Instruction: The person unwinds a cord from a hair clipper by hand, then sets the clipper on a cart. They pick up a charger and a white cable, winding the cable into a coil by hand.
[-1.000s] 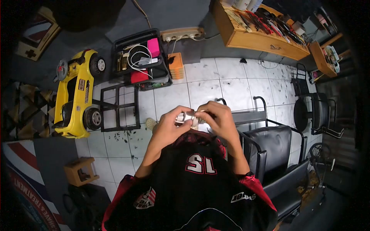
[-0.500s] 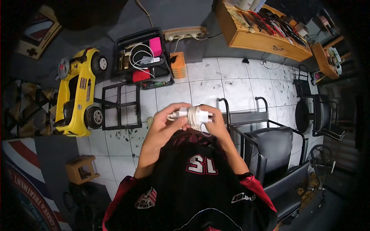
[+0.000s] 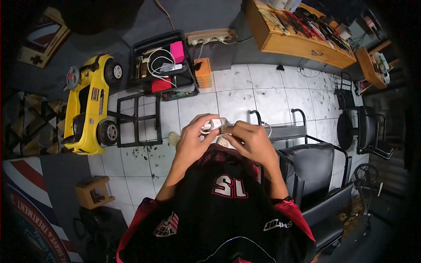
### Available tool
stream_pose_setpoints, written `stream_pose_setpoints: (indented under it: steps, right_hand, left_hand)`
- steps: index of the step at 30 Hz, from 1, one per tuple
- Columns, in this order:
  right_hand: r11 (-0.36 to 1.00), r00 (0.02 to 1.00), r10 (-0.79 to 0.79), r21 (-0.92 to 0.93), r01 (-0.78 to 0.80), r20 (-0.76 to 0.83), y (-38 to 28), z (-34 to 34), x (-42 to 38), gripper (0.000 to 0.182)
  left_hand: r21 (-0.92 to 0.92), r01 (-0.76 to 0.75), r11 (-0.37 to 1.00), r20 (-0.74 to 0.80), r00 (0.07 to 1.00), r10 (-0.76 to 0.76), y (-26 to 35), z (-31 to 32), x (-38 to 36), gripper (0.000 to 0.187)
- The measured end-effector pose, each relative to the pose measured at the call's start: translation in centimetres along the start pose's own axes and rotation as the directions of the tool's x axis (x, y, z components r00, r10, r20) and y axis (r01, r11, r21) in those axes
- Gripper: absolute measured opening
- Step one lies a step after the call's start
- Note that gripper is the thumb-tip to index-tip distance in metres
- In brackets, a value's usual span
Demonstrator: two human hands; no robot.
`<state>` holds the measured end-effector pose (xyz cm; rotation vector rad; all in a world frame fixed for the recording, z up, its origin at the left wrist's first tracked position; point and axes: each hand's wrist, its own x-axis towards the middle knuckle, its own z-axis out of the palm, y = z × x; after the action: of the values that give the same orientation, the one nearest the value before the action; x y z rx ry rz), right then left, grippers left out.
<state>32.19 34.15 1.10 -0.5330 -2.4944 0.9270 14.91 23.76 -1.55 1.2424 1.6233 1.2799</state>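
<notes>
A white charger with its cable wound in a coil (image 3: 215,124) is between my hands, in front of my chest. My left hand (image 3: 194,133) is closed around the charger, thumb below and fingers above. My right hand (image 3: 250,138) is closed at the coil's right side, fingertips pinching the white cable. A loop of that cable (image 3: 270,130) sticks out beyond the right knuckles. My fingers hide part of the coil and the plug's prongs.
A black rack (image 3: 186,83) with cables and a pink box stands ahead, beside orange baskets (image 3: 203,72) and a power strip (image 3: 210,37). A yellow toy car (image 3: 89,105) is on the left. Black chairs (image 3: 307,164) stand close on the right; a wooden drawer unit (image 3: 302,48) carries tools.
My right hand has turned over, from holding the plug end to pinching the cable. A cable loop now shows at its right. The charger in my left hand is turned differently.
</notes>
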Motion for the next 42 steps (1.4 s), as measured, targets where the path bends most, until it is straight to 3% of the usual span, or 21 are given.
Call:
stream_pose_setpoints:
  steps: [3,9,12,13,16,17,18,21,22,25,28,31,36,39,42]
  right_hand:
    - [0.994,0.998,-0.03,0.104,0.037,-0.062,0.8,-0.7,0.5,0.013]
    - [0.954,0.99,-0.005,0.297,0.047,-0.14,2.7,-0.1,0.8,0.011]
    - [0.908,0.985,0.0,0.413,0.072,-0.171,3.3,2.2,1.0,0.012]
    - [0.869,0.988,0.065,0.494,0.013,-0.14,3.0,2.8,1.0,0.013]
    - [0.886,0.961,0.0,0.447,0.128,-0.276,3.4,6.2,0.3,0.018]
    - [0.871,0.983,0.181,0.462,-0.169,0.019,3.2,6.2,-0.6,0.014]
    - [0.875,0.983,0.176,0.452,-0.176,0.043,2.2,5.9,-0.1,0.013]
    - [0.889,0.984,0.154,0.422,-0.176,0.084,0.3,6.1,0.1,0.014]
    - [0.894,0.985,0.144,0.414,-0.17,0.094,0.0,6.3,-0.1,0.014]
    - [0.946,0.996,0.071,0.311,-0.087,0.063,-0.5,6.7,-0.9,0.013]
    - [0.973,0.997,0.043,0.223,-0.057,0.067,-1.5,5.2,-1.0,0.015]
    - [0.992,0.999,0.006,0.127,-0.013,0.051,-1.6,4.3,-1.1,0.013]
    - [1.0,0.999,0.024,-0.008,-0.024,0.043,-1.2,1.7,-0.7,0.014]
    - [0.992,0.993,-0.068,0.095,0.078,-0.1,-0.9,1.1,0.2,0.016]
    - [0.987,0.989,-0.055,0.141,0.074,-0.138,-0.9,1.0,0.7,0.017]
  left_hand:
    - [-0.32,0.166,0.933,0.079,0.986,-0.148,0.4,-0.1,-0.4,0.033]
    - [-0.374,0.225,0.9,0.36,0.929,-0.083,1.8,-2.3,-1.1,0.03]
    - [-0.518,0.18,0.836,0.241,0.969,-0.059,2.0,-2.0,-1.1,0.031]
    - [-0.574,0.142,0.807,0.183,0.982,-0.043,1.9,-1.9,-1.0,0.032]
    - [-0.627,0.086,0.775,0.071,0.996,-0.054,1.9,-1.6,-0.7,0.031]
    - [-0.627,0.06,0.776,0.021,0.998,-0.06,1.9,-1.4,-0.7,0.031]
    - [-0.687,0.032,0.726,-0.035,0.996,-0.077,2.0,-1.3,-0.6,0.031]
    - [-0.612,0.032,0.79,-0.147,0.977,-0.153,1.4,-1.5,-0.2,0.03]
    - [-0.476,0.035,0.879,-0.192,0.971,-0.143,1.4,-1.4,-0.1,0.029]
    - [-0.331,0.04,0.943,-0.27,0.953,-0.135,0.1,-1.2,0.0,0.03]
    - [-0.316,-0.033,0.948,-0.322,0.944,-0.074,-1.0,-0.1,0.3,0.03]
    - [-0.249,-0.008,0.968,-0.322,0.944,-0.075,-1.7,0.6,0.3,0.03]
    - [-0.235,0.039,0.971,-0.123,0.99,-0.069,-2.7,0.6,0.0,0.028]
    - [-0.314,0.081,0.946,0.081,0.995,-0.058,-1.8,-0.2,-0.2,0.026]
    - [-0.375,0.163,0.913,0.163,0.981,-0.108,-0.9,-1.1,-0.4,0.024]
